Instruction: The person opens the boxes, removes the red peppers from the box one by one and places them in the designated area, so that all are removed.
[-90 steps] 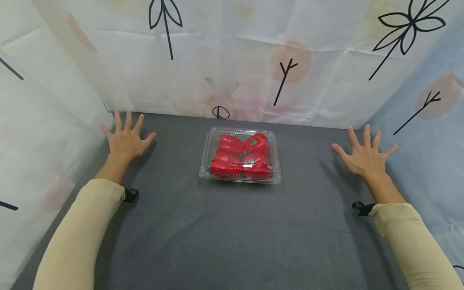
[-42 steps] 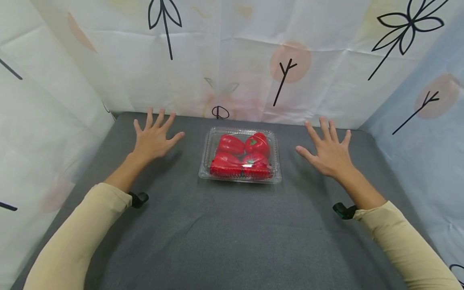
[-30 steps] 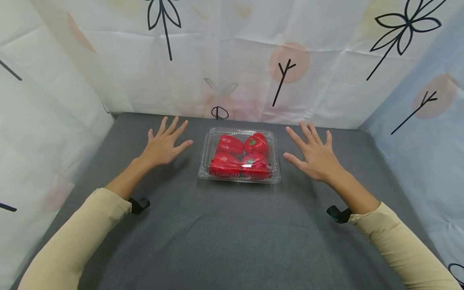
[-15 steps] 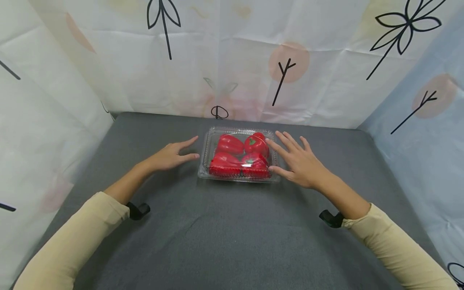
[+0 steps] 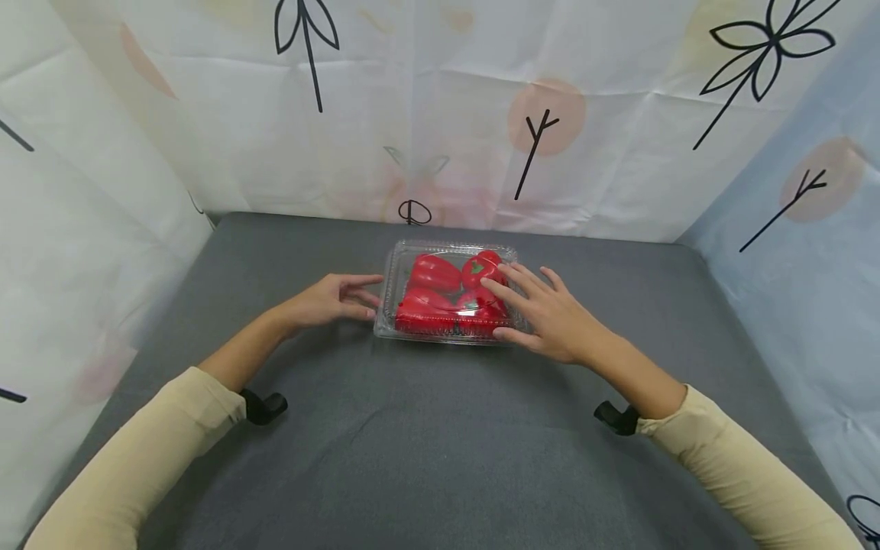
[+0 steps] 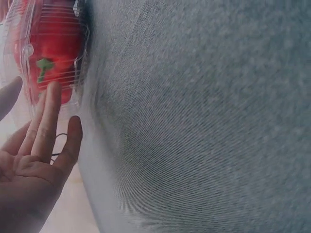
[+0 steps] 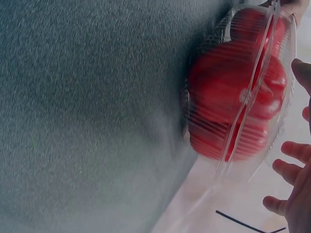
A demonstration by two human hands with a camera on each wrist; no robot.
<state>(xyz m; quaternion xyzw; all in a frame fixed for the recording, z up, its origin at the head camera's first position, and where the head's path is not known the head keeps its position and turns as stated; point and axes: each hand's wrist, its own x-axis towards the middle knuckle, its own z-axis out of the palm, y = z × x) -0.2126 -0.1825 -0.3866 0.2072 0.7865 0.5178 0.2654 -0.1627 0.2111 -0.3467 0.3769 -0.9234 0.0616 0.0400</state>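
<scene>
A clear plastic clamshell box (image 5: 392,305) with its lid down stands on the grey cloth. Several red bell peppers (image 5: 438,273) are inside; one shows a green stem (image 6: 43,66) in the left wrist view. At the box's left side is my left hand (image 5: 323,302), fingers extended, fingertips right at the rim. My right hand (image 5: 553,321) reaches over the box's right side with fingers spread, overlapping the lid in the head view. In the right wrist view its fingers (image 7: 286,170) are beside the box, loosely bent and apart from each other.
The grey cloth (image 5: 440,443) covers the table, with a patterned white curtain (image 5: 467,114) behind it and a blue-tinted curtain (image 5: 818,305) on the right. A black wrist mount (image 5: 264,407) sits at the left cuff, another mount (image 5: 616,418) at the right.
Both hands have come inward from the table's far sides to the box. In the last half second the right hand has moved left over the lid and the left fingers have reached the rim.
</scene>
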